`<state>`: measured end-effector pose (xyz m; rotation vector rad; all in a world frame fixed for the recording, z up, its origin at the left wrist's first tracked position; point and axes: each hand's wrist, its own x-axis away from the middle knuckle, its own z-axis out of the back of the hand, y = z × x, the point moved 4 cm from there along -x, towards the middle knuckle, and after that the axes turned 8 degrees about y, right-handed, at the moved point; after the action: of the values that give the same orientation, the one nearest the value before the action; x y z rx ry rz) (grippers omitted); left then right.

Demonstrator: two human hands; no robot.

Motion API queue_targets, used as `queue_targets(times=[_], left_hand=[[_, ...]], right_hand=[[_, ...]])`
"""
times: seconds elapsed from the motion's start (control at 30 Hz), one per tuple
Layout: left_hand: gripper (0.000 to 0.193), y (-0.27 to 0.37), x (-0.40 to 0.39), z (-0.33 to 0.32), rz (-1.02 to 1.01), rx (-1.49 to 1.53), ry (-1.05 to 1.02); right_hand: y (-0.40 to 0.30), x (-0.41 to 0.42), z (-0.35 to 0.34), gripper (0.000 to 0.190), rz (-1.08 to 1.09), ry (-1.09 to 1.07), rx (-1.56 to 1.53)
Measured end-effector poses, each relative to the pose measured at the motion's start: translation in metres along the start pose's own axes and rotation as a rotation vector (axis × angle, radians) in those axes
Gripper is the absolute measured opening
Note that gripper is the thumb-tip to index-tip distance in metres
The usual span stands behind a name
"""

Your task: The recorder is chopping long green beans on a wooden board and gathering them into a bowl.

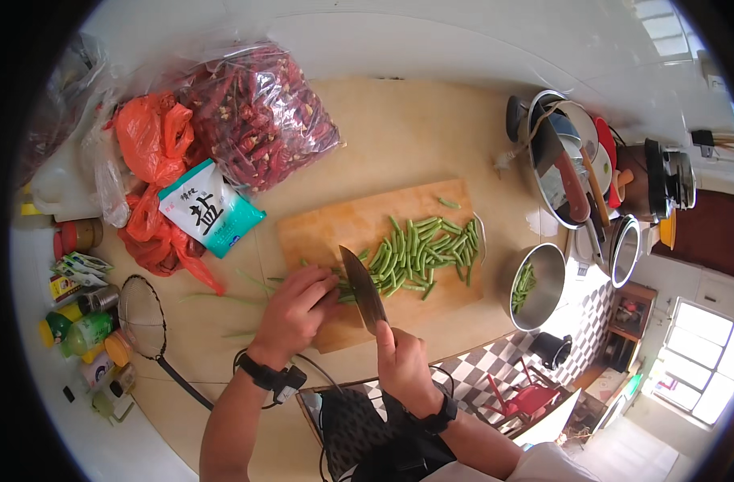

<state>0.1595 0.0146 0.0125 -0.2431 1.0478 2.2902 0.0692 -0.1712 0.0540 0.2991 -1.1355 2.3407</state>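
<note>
On a wooden cutting board lies a pile of cut green beans. My right hand grips the handle of a kitchen knife, whose blade stands at the left end of the pile. Just left of the blade, my left hand presses down on uncut green beans, their ends sticking out past the board's left edge. Its fingertips are partly hidden. To the right of the board, a steel bowl holds some cut beans.
A clear bag of dried red chilies, red plastic bags and a salt packet lie at the upper left. A wire skimmer and several bottles stand left. At the right, a large metal basin holds knives and utensils.
</note>
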Motion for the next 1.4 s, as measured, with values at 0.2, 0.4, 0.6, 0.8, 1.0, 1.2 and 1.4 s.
queue_targets(times=[0.2, 0.4, 0.6, 0.8, 1.0, 1.2, 1.4], left_hand=[[0.03, 0.006, -0.003, -0.001, -0.028, -0.057, -0.024], [0.032, 0.013, -0.006, -0.001, -0.036, -0.087, -0.051], [0.033, 0.018, -0.007, -0.005, -0.033, -0.114, -0.085], [0.028, 0.022, -0.012, -0.004, -0.021, -0.127, -0.09], [0.03, 0.033, -0.028, -0.007, 0.052, -0.086, -0.061], [0.034, 0.04, -0.049, -0.038, 0.058, -0.019, -0.029], [0.03, 0.049, -0.068, -0.054, 0.143, -0.133, 0.031]], right_hand=[[0.003, -0.003, 0.009, 0.056, -0.03, -0.023, -0.06], [0.019, -0.015, 0.031, 0.056, 0.02, 0.01, -0.034], [0.023, -0.019, 0.046, 0.053, 0.077, -0.057, 0.003], [0.023, -0.005, 0.05, 0.051, 0.188, -0.141, -0.044], [0.026, -0.002, 0.065, 0.05, 0.179, -0.177, -0.065], [0.038, -0.007, 0.094, 0.05, 0.135, -0.103, -0.105], [0.05, -0.015, 0.106, 0.051, 0.079, -0.049, -0.159]])
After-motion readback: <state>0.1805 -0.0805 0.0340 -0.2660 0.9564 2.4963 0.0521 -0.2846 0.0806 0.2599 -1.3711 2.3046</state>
